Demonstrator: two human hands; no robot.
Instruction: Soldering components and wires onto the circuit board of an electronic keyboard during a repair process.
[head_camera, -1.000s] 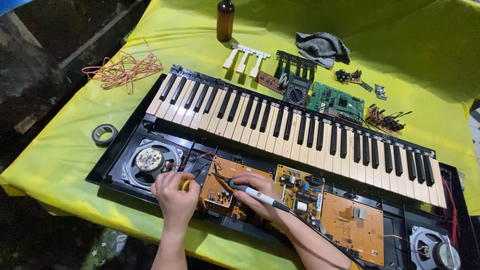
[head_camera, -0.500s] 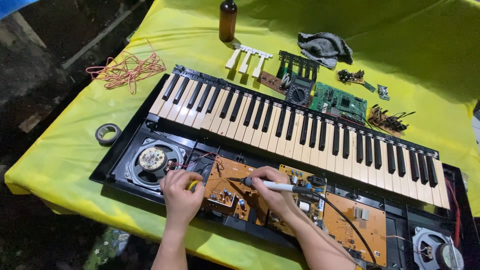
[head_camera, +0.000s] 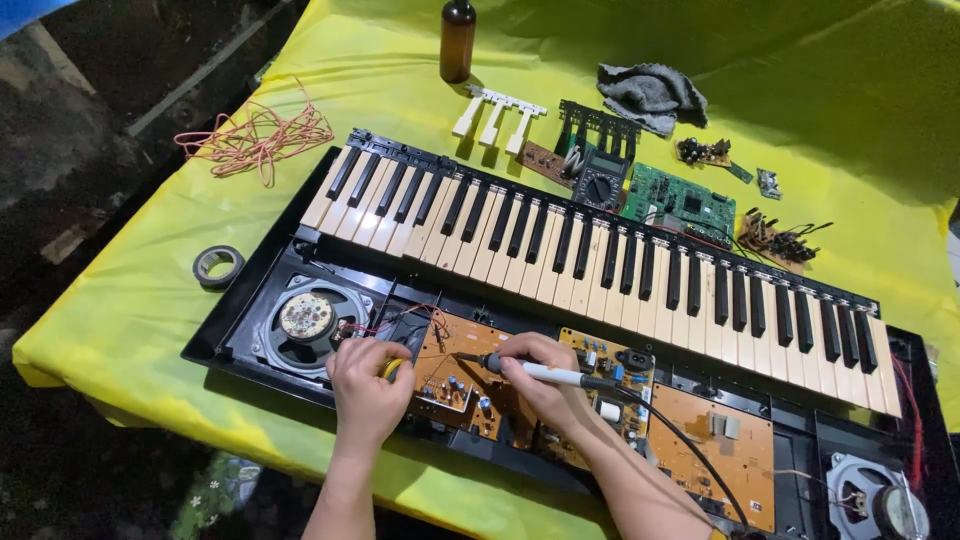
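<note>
An opened electronic keyboard lies on a yellow cloth, its orange circuit boards exposed along the near side. My right hand grips a soldering iron with a white handle, its tip pointing left onto the left board. My left hand rests at that board's left edge, closed around a small yellow thing, just right of the round left speaker.
On the cloth behind the keys lie loose white keys, a brown bottle, a multimeter, a green board, a grey rag and small parts. Pink wire and a tape roll sit left. Another speaker is at the right.
The view has drifted slightly. My right hand with the soldering iron has shifted a little to the right along the board, and my left hand stays by the board's edge.
</note>
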